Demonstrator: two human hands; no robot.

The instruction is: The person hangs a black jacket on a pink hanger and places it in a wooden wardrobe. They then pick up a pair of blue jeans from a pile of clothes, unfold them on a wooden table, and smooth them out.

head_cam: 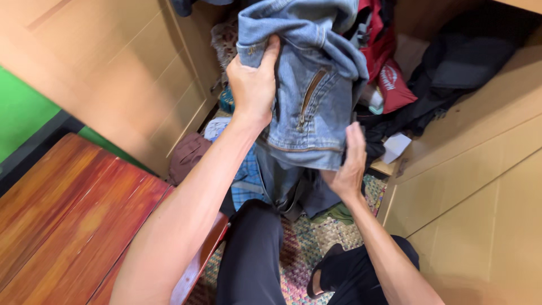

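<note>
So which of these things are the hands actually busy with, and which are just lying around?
In hand:
denim jacket, gripped by left hand, touched by right hand

Lying about:
red garment
black clothes
blue checked cloth
woven mat
wooden bench

A reddish wooden surface fills the lower left of the frame, beside a pale wooden cabinet door at upper left. At top right, a red garment and dark clothing lie heaped in an open wardrobe (its contents partly in shadow). A blue checked cloth hangs at centre, a maroon bag left of it, above a woven mat on the floor. A small white box sits at the wardrobe's edge.
</note>
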